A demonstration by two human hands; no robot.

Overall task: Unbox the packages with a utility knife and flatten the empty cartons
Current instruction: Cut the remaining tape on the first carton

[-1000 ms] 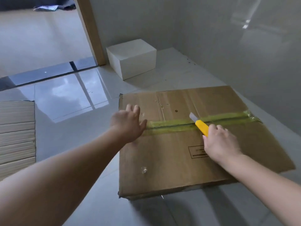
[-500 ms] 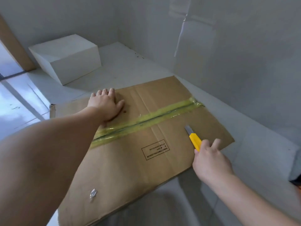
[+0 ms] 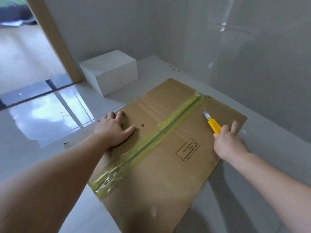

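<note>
The carton (image 3: 168,165) bears a boxed printed label (image 3: 188,149), too small to read

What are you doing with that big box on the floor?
A person is opening a taped cardboard box on the floor. The left hand presses flat on the box to hold it down. The right hand grips a yellow utility knife with its blade out, held to the right of the yellowish tape along the middle seam, not on it. A white box sits behind, by the wall.
</note>
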